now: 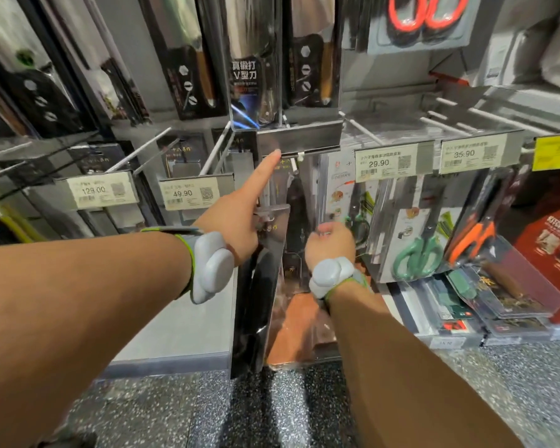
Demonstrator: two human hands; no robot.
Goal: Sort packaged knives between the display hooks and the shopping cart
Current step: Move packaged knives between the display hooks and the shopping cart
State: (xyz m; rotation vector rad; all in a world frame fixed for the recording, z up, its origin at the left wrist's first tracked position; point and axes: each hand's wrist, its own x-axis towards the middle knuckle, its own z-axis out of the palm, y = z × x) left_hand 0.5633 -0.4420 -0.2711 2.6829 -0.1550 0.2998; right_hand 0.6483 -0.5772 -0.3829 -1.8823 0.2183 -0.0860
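The scene is evenly and fairly brightly lit, seemingly from overhead store lighting, with white glare streaking the glossy knife packages (259,92) on the upper hooks and the clear price-tag holder (299,137) at centre. Wide-angle distortion bows the shelf rails and splays the packages outward toward the left and right edges, and the forearms balloon in the lower corners. Focus is soft overall: the price tags (380,163) read clearly, but smaller print is smeared, the top corners are blurred, and the dark package (256,295) below the hands is lost in shadow and reflection.
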